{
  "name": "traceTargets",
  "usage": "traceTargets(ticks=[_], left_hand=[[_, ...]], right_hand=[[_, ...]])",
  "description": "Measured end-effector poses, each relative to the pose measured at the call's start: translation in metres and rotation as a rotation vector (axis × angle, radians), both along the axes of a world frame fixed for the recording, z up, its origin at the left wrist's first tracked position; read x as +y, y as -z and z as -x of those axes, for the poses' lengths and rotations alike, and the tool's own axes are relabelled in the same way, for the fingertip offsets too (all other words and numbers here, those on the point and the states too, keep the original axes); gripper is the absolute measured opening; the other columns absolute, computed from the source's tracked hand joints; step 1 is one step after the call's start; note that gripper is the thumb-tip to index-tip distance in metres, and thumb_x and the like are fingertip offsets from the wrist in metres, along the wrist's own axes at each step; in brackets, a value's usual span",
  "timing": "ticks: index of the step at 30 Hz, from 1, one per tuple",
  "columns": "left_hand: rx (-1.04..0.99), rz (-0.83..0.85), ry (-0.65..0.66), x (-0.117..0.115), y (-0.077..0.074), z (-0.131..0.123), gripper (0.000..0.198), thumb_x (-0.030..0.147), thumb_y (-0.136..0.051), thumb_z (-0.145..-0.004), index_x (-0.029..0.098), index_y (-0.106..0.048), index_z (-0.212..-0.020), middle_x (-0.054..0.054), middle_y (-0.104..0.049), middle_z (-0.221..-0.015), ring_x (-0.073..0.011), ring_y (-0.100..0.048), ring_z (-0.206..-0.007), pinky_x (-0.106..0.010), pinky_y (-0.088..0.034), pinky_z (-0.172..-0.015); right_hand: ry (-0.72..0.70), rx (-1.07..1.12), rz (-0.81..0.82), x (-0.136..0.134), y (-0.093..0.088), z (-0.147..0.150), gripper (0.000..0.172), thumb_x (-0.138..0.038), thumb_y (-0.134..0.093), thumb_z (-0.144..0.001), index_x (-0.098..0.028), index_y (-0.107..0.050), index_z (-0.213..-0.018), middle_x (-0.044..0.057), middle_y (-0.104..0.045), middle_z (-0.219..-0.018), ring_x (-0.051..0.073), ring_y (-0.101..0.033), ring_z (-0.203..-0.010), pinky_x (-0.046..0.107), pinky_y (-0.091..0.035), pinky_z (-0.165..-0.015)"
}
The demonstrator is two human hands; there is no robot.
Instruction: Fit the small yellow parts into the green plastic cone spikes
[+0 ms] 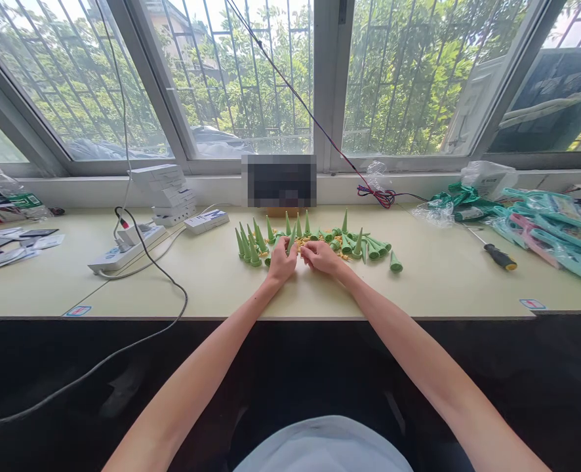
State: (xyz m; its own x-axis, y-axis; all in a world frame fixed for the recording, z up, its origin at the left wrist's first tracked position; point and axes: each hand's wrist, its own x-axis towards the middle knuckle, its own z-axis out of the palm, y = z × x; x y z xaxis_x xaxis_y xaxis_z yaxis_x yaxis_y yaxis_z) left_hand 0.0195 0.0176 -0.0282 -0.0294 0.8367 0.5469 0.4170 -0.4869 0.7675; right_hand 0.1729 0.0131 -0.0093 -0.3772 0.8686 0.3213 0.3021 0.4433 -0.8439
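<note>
A green cone (291,240) stands point-up between the fingers of my left hand (282,262). Close beside it, my right hand (320,256) has its fingers curled together; anything in them is hidden or too small to make out. Several upright green cones (254,254) are grouped to the left of my hands. On the right, more green cones (379,246) lie on their sides, and a single cone (395,263) sits apart from them. Small yellow pieces (304,243) are scattered among the cones behind my hands.
A power strip (127,249) with a dark cable (182,288) lies on the left, near stacked white boxes (165,190). To the right are a screwdriver (500,257) and teal plastic packages (560,229). Windows rise behind the table (442,288).
</note>
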Motion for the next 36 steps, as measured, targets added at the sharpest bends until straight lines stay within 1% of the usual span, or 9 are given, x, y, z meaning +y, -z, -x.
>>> traceTargets(ticks=[5,9,12,15,17,19,22,32,36], left_hand=[[0.02,-0.005,0.01,-0.0021,-0.002,-0.0005,0.013,0.033,-0.054,-0.089,0.021,-0.051,-0.086,-0.002,-0.058,-0.072,-0.0155,-0.054,-0.065,-0.029,-0.044,-0.061],[0.007,0.036,0.055,-0.0049,-0.004,-0.0011,0.012,0.033,-0.052,-0.09,0.021,-0.049,-0.086,-0.001,-0.058,-0.072,-0.0155,-0.055,-0.064,-0.029,-0.044,-0.06],[-0.001,0.051,0.061,-0.0051,-0.0042,-0.0012,0.013,0.034,-0.051,-0.091,0.021,-0.049,-0.087,-0.001,-0.058,-0.072,-0.0158,-0.055,-0.064,-0.029,-0.044,-0.06],[-0.01,0.045,0.027,-0.003,-0.0027,-0.0009,0.015,0.035,-0.054,-0.09,0.021,-0.05,-0.087,-0.001,-0.057,-0.071,-0.0158,-0.054,-0.064,-0.03,-0.044,-0.061],[-0.03,0.035,-0.004,-0.0012,-0.0013,-0.0006,0.016,0.036,-0.055,-0.089,0.021,-0.051,-0.086,-0.002,-0.057,-0.072,-0.016,-0.054,-0.065,-0.03,-0.044,-0.061],[-0.052,0.026,-0.025,0.0001,-0.0001,-0.0003,0.017,0.037,-0.056,-0.088,0.021,-0.051,-0.085,-0.002,-0.058,-0.073,-0.0163,-0.054,-0.065,-0.03,-0.044,-0.061],[-0.07,0.019,-0.024,0.0005,0.0005,0.0,0.018,0.038,-0.056,-0.088,0.021,-0.051,-0.084,-0.003,-0.058,-0.073,-0.0166,-0.055,-0.066,-0.03,-0.044,-0.061],[-0.052,0.023,0.0,-0.0017,-0.0012,0.0004,0.018,0.037,-0.059,-0.087,0.021,-0.052,-0.085,-0.002,-0.056,-0.072,-0.0161,-0.053,-0.066,-0.03,-0.044,-0.061],[-0.04,0.014,0.009,-0.0022,-0.0015,0.0002,0.018,0.037,-0.057,-0.087,0.021,-0.052,-0.085,-0.002,-0.055,-0.072,-0.0155,-0.052,-0.065,-0.029,-0.043,-0.06]], right_hand=[[-0.031,-0.015,-0.018,0.0017,0.0027,-0.0009,0.036,-0.03,-0.041,-0.096,-0.02,-0.047,-0.062,-0.004,-0.051,-0.048,0.01,-0.049,-0.041,0.024,-0.043,-0.057],[-0.041,-0.009,0.034,0.0033,0.0047,-0.0008,0.04,-0.034,-0.039,-0.097,-0.02,-0.045,-0.061,-0.004,-0.048,-0.046,0.01,-0.046,-0.038,0.024,-0.04,-0.051],[-0.03,-0.005,0.015,0.0036,0.0046,0.0,0.042,-0.037,-0.04,-0.097,-0.02,-0.047,-0.059,-0.003,-0.049,-0.046,0.009,-0.046,-0.039,0.024,-0.042,-0.054],[0.005,0.02,-0.003,0.0032,0.0036,0.001,0.039,-0.037,-0.045,-0.095,-0.018,-0.05,-0.062,-0.001,-0.058,-0.055,0.008,-0.049,-0.041,0.024,-0.044,-0.054],[0.024,0.051,0.015,0.003,0.003,0.0013,0.028,-0.036,-0.052,-0.092,-0.017,-0.054,-0.07,0.0,-0.063,-0.067,0.008,-0.051,-0.043,0.023,-0.044,-0.051],[0.025,0.078,0.036,0.0029,0.0027,0.0012,0.019,-0.034,-0.058,-0.089,-0.017,-0.055,-0.078,0.001,-0.064,-0.076,0.008,-0.053,-0.046,0.023,-0.045,-0.05],[0.01,0.094,0.031,0.0035,0.0031,0.0007,0.019,-0.034,-0.062,-0.086,-0.018,-0.055,-0.079,0.002,-0.064,-0.08,0.008,-0.054,-0.05,0.023,-0.047,-0.052],[-0.022,0.08,0.011,0.0025,0.0024,0.0001,0.024,-0.032,-0.054,-0.09,-0.019,-0.051,-0.07,-0.002,-0.057,-0.063,0.009,-0.05,-0.046,0.025,-0.046,-0.054],[-0.036,0.035,-0.026,-0.0001,0.0006,-0.0007,0.032,-0.029,-0.045,-0.093,-0.02,-0.046,-0.063,-0.003,-0.053,-0.054,0.01,-0.051,-0.047,0.024,-0.044,-0.057]])
